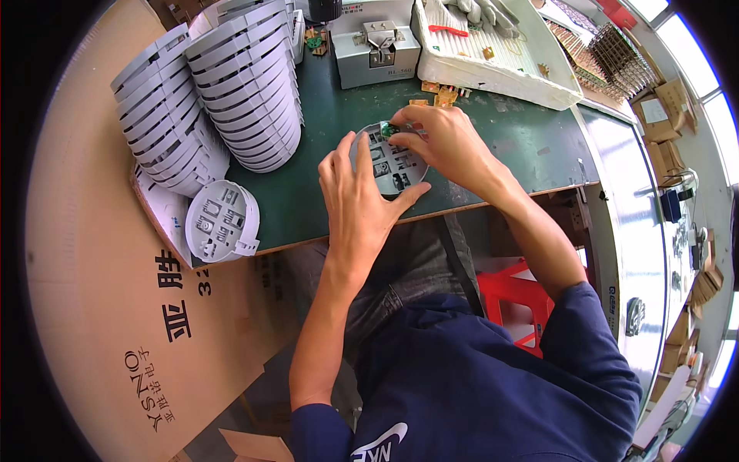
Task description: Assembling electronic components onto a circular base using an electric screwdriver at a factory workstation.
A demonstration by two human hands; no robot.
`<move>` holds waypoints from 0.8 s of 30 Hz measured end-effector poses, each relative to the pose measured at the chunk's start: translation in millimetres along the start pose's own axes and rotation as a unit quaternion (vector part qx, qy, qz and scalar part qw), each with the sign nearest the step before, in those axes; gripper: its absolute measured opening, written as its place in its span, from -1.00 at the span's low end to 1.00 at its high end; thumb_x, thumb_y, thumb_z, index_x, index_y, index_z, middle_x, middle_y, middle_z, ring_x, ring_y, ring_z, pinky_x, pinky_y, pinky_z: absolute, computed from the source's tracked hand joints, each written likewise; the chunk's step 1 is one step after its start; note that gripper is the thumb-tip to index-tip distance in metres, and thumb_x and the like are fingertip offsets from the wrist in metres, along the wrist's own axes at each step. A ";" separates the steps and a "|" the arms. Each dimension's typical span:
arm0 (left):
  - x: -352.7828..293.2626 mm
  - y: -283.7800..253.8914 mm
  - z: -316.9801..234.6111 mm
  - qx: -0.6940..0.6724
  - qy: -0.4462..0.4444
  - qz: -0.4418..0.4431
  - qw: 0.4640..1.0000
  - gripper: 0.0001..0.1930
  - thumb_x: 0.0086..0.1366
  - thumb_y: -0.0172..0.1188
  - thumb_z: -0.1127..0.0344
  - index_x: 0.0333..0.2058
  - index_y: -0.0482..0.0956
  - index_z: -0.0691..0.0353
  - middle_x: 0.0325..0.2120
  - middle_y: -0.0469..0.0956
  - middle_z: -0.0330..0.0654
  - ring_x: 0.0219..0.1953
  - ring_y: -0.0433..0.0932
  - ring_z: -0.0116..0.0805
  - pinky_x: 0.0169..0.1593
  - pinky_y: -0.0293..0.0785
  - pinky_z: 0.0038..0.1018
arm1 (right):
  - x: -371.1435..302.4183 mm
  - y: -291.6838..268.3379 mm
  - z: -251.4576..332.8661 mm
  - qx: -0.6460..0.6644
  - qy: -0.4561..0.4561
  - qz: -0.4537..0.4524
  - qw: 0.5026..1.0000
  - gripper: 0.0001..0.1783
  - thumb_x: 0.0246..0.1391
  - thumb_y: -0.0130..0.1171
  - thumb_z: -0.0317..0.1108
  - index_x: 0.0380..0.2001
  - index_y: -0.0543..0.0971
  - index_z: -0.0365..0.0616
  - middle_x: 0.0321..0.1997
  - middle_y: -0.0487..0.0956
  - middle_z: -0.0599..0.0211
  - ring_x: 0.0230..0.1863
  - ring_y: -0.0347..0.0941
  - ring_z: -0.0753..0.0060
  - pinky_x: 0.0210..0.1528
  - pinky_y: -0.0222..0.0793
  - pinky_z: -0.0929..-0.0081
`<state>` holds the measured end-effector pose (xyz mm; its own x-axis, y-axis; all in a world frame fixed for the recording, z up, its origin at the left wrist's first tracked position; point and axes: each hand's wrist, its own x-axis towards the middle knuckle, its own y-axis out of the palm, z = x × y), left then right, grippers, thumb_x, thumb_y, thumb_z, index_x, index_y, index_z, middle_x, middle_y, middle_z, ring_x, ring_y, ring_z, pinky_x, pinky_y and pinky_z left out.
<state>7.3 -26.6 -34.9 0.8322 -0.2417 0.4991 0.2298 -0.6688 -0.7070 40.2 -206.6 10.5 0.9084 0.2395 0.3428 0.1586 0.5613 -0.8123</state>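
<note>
A round, shallow grey plastic housing point(391, 163) with square cut-outs and dark slots rests on the green bench near its front edge. My left hand point(360, 189) grips it by the rim, thumb along the near side and fingers on the left side. At the housing's far edge, a small green circuit board point(386, 129) is pinched between the thumb and forefinger of my right hand point(443, 137). Part of the board is hidden by those fingers. Whether it is seated in the housing, I cannot tell. Just beyond my right hand lie several orange-brown small boards point(444, 95).
Tall stacks of grey housings point(246, 100) stand at the left, with a single housing point(222, 222) at the front corner. A metal box device point(377, 65) and a white foam tray point(531, 91) holding gloves are at the back. Below right is a red stool point(512, 296).
</note>
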 end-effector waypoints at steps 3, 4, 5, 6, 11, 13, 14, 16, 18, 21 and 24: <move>0.4 0.6 0.7 -0.008 0.007 -0.012 1.000 0.02 -0.02 0.58 -0.14 0.24 0.36 0.48 0.22 0.34 0.19 0.22 0.32 0.17 0.30 0.29 -0.02 | 3.3 7.3 -1.1 0.008 -0.030 -0.016 0.999 -0.73 0.15 0.34 -0.34 -0.14 0.66 -0.28 -0.24 0.69 0.03 -0.21 0.66 -0.06 -0.15 0.58 0.22; 1.6 0.1 1.2 -0.008 0.007 -0.011 1.000 0.02 -0.02 0.58 -0.14 0.24 0.36 0.48 0.22 0.34 0.19 0.22 0.32 0.17 0.30 0.29 -0.02 | 3.7 8.3 -1.4 0.008 -0.030 -0.016 0.999 -0.73 0.15 0.34 -0.34 -0.14 0.66 -0.28 -0.24 0.69 0.03 -0.21 0.66 -0.06 -0.15 0.58 0.22; 3.4 -0.9 2.2 -0.030 0.002 -0.001 1.000 0.01 -0.01 0.58 -0.12 0.25 0.35 0.47 0.21 0.34 0.20 0.22 0.33 0.17 0.29 0.32 -0.02 | 4.2 8.5 -0.9 -0.007 -0.028 0.000 1.000 -0.73 0.15 0.34 -0.34 -0.13 0.66 -0.28 -0.24 0.68 0.04 -0.20 0.66 -0.05 -0.16 0.58 0.20; 4.3 -2.0 2.9 -0.051 -0.004 0.009 0.999 0.01 -0.01 0.59 -0.09 0.25 0.35 0.47 0.20 0.35 0.21 0.21 0.34 0.17 0.28 0.34 -0.02 | 4.6 9.1 -0.5 -0.022 -0.027 0.016 0.999 -0.72 0.15 0.34 -0.34 -0.13 0.66 -0.27 -0.23 0.68 0.04 -0.20 0.65 -0.04 -0.16 0.58 0.18; 6.7 -6.5 4.6 -0.065 0.001 0.018 0.998 -0.06 0.01 0.59 -0.04 0.22 0.41 0.46 0.20 0.34 0.21 0.21 0.35 0.17 0.24 0.40 -0.03 | 7.5 15.9 -3.9 -0.082 -0.098 -0.011 0.992 -0.79 0.14 0.32 -0.38 -0.19 0.61 -0.25 -0.33 0.66 -0.02 -0.30 0.66 -0.12 -0.33 0.59 0.08; 7.2 -7.1 5.3 -0.061 0.006 0.023 0.998 -0.10 0.02 0.58 -0.03 0.20 0.44 0.47 0.19 0.34 0.21 0.20 0.35 0.17 0.23 0.41 -0.04 | 7.5 15.0 -1.0 -0.091 -0.102 -0.007 0.991 -0.79 0.14 0.32 -0.39 -0.19 0.59 -0.24 -0.33 0.66 -0.01 -0.31 0.66 -0.13 -0.34 0.59 0.06; 7.3 -7.0 5.5 -0.044 0.017 0.023 0.999 -0.12 0.02 0.58 -0.03 0.18 0.47 0.47 0.19 0.34 0.20 0.19 0.35 0.16 0.23 0.41 -0.04 | 5.7 13.8 1.0 -0.084 -0.078 0.004 0.993 -0.74 0.15 0.32 -0.38 -0.11 0.60 -0.22 -0.28 0.67 0.03 -0.23 0.66 -0.08 -0.27 0.59 0.11; 6.8 -6.5 5.8 -0.028 0.027 0.024 0.999 -0.15 0.02 0.57 -0.03 0.16 0.50 0.48 0.18 0.33 0.18 0.18 0.35 0.16 0.23 0.41 -0.05 | 1.5 13.5 2.2 -0.078 -0.054 0.016 0.995 -0.68 0.15 0.32 -0.37 -0.02 0.62 -0.21 -0.23 0.68 0.07 -0.16 0.66 -0.02 -0.20 0.59 0.16; 5.7 -5.8 5.8 -0.010 0.037 0.022 0.999 -0.16 0.02 0.55 -0.03 0.14 0.51 0.48 0.17 0.33 0.17 0.17 0.35 0.15 0.22 0.41 -0.07 | -5.7 12.6 -2.7 -0.034 -0.086 -0.022 0.995 -0.71 0.17 0.29 -0.39 -0.04 0.62 -0.23 -0.15 0.68 0.02 -0.13 0.65 -0.07 -0.18 0.61 0.18; 7.7 -5.7 6.1 0.005 0.042 0.018 0.999 -0.13 0.03 0.54 -0.11 0.15 0.51 0.47 0.18 0.33 0.17 0.15 0.37 0.14 0.21 0.41 -0.08 | -14.6 8.4 -6.6 -0.034 -0.103 0.014 0.994 -0.73 0.20 0.26 -0.41 -0.05 0.62 -0.25 -0.04 0.66 -0.01 -0.05 0.64 -0.08 -0.13 0.63 0.21; 7.6 -3.8 4.6 0.010 0.022 0.016 1.000 -0.11 0.06 0.49 -0.21 0.14 0.52 0.46 0.19 0.33 0.17 0.14 0.38 0.13 0.22 0.40 -0.07 | -16.1 4.9 -7.1 -0.046 -0.121 0.030 0.991 -0.73 0.22 0.25 -0.40 -0.04 0.62 -0.26 0.07 0.62 -0.03 0.04 0.61 -0.09 0.01 0.61 0.21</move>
<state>15.1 -22.6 -30.8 0.8161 -0.2936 0.4977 0.2141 -0.6463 -0.7324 29.1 -213.3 -2.4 0.7999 0.4595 0.3860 0.1507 0.4688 -0.8703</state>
